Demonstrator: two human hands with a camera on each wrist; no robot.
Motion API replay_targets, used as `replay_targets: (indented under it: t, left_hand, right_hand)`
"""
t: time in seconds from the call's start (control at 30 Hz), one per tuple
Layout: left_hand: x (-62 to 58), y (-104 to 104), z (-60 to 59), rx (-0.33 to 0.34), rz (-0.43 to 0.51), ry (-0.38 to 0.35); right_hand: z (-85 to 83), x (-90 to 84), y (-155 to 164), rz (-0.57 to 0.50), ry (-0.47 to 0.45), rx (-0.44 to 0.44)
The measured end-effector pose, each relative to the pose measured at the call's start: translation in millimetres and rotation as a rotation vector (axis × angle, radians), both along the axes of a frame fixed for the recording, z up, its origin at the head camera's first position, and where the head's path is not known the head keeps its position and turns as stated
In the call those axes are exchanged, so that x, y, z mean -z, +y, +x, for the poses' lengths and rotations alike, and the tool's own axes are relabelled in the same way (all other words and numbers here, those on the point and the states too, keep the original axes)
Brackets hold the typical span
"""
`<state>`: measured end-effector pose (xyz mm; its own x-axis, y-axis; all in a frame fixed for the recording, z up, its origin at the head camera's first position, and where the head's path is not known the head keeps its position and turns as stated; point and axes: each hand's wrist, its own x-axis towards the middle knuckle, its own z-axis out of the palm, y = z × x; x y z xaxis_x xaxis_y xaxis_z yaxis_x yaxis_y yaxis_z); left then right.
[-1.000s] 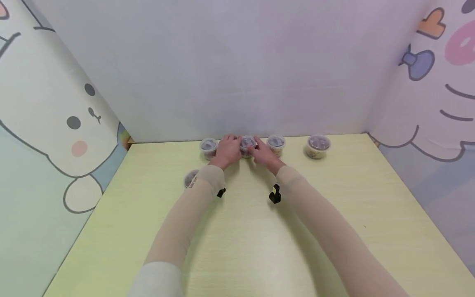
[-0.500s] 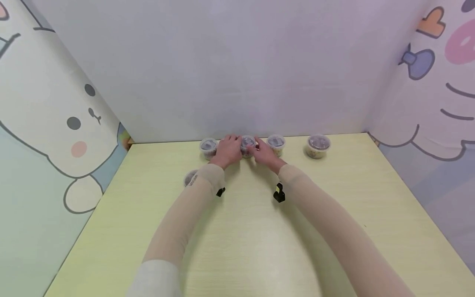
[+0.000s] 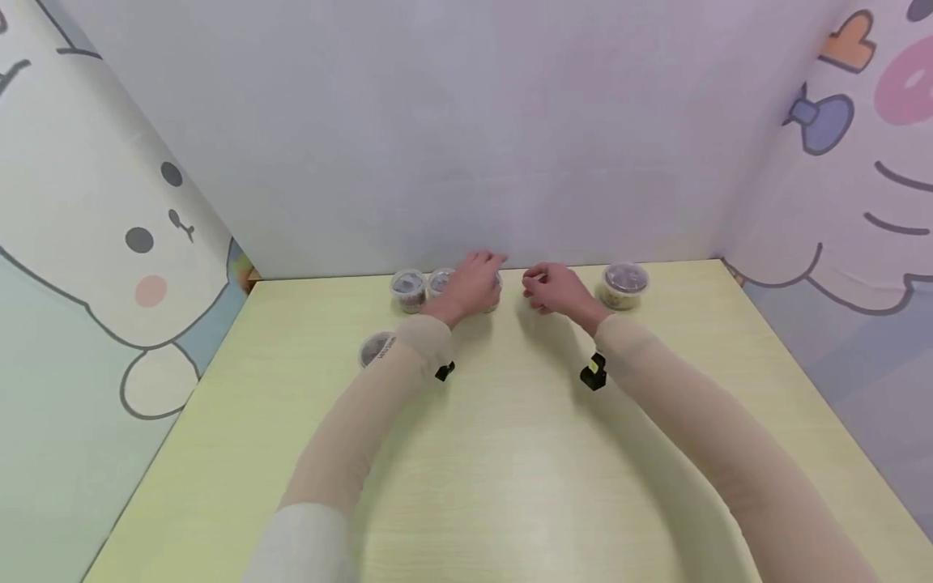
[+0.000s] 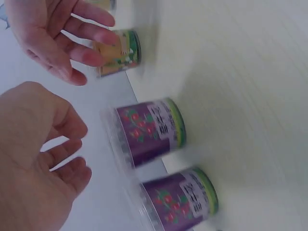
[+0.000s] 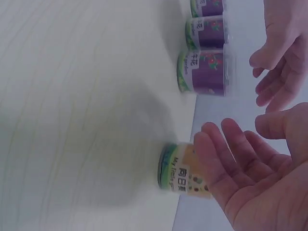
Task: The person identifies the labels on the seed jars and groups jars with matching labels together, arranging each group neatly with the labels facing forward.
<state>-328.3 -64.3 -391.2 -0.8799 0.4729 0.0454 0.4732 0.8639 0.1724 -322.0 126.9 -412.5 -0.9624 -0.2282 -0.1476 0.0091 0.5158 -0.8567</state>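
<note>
Table (image 3: pixel 510 453), pale yellow wood, carries a back row of small clear-lidded plastic cups. My left hand (image 3: pixel 470 285) hovers with loosely spread fingers just above the purple-labelled cup (image 4: pixel 149 130); my right hand (image 3: pixel 557 289), fingers relaxed and empty, is beside the orange-labelled cup (image 5: pixel 185 173). I judge three purple cups lined up; one stray cup (image 3: pixel 375 350) sits apart.

Head overhead; wrists near shared cups (image 3: pixel 440 283)
</note>
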Motion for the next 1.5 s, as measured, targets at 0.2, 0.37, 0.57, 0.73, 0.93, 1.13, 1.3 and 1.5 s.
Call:
replay_targets:
  t: [0.2,0.37,0.57,0.73,0.93,1.13,1.3,1.5]
  left_hand:
    - [9.6,26,-6.5,0.096,0.097,-0.056]
    - [20.0,41,-10.2,0.101,0.144,-0.079]
    - [25.8,58,-12.9,0.062,0.247,-0.177]
    - [37.3,66,-17.1,-0.006,0.375,-0.292]
    - [52.3,72,-20.7,-0.004,0.366,-0.268]
    - [55.7,74,-21.5,-0.032,0.372,-0.275]
    - [56.4,73,-20.9,-0.066,0.348,-0.279]
    - [58.5,71,-18.8,-0.092,0.349,-0.291]
  right_hand:
    - [1.4,-0.9,22,0.088,0.076,0.042]
    - [1.6,4.4,34,0.097,0.067,0.064]
    - [-0.6,12.9,47,0.062,0.033,0.111]
    - [-3.8,20.8,54,0.029,0.019,0.133]
    - [-8.9,29.0,58,-0.043,-0.012,0.133]
    - [-14.6,33.6,59,-0.264,-0.085,0.127]
    - [-17.1,35.7,60,-0.335,-0.123,0.110]
    - [-14.5,38.9,59,-0.305,-0.126,0.073]
